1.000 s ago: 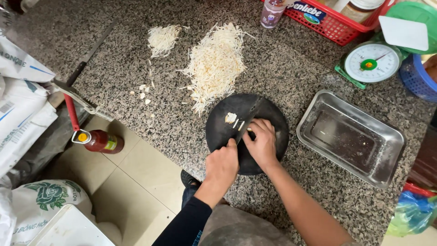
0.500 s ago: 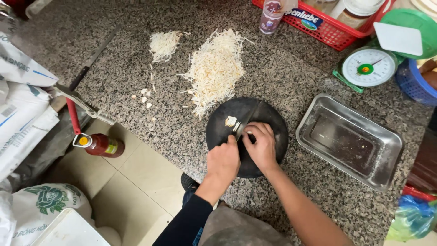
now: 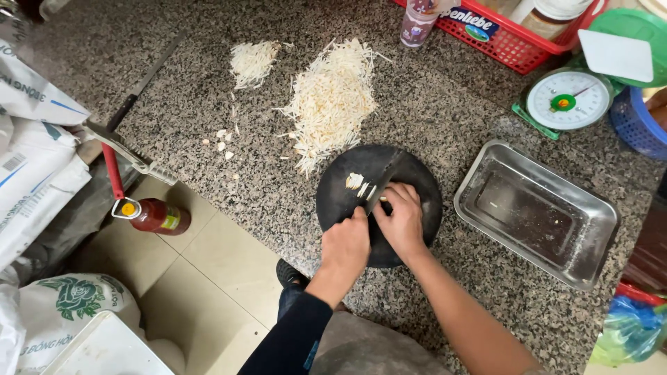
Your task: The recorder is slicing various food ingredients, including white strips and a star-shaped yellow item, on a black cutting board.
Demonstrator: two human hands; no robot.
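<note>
The left hand [image 3: 345, 244] is clenched on a knife [image 3: 381, 186] and the right hand [image 3: 401, 221] pinches small, hard, slippery pale pieces [image 3: 360, 185] (maybe garlic) just past its fingertips on the round black board [image 3: 417, 173], so hold them low.

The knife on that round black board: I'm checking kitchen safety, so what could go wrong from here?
The left hand and right hand crowd the knife, so a slip could nick the fingers. The round board sits near the counter's edge and might shift. Cut slivers lie loose and could scatter.
</note>
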